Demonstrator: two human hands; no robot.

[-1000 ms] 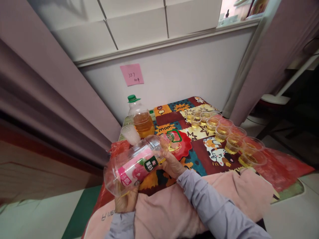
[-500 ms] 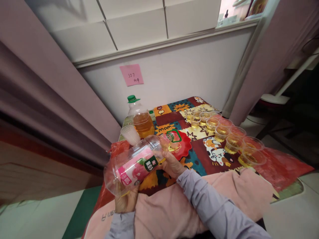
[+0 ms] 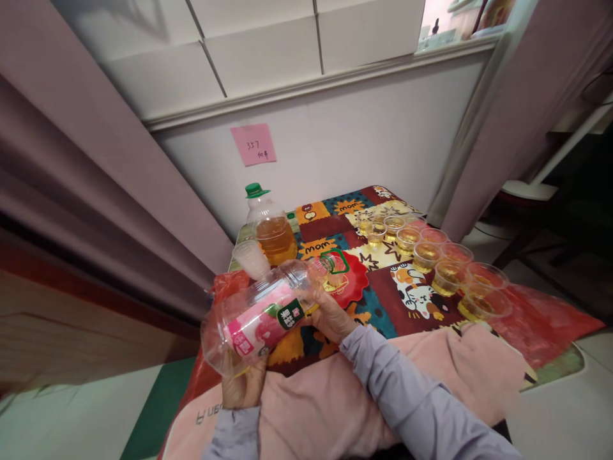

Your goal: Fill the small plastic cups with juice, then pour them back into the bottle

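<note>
The left hand (image 3: 243, 386) and right hand (image 3: 331, 317) hold a tilted bottle (image 3: 262, 322), its neck over a red plate (image 3: 358, 285); cups (image 3: 449, 279) stand right.

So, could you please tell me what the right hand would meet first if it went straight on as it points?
The bottle that the right hand holds near its neck. Past that, probably the white cups or the jug, though depth is unclear.

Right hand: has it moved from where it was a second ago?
No, no visible shift either way: judged against the pink note on the wall, the right hand keeps its place, holding the bottle.
</note>
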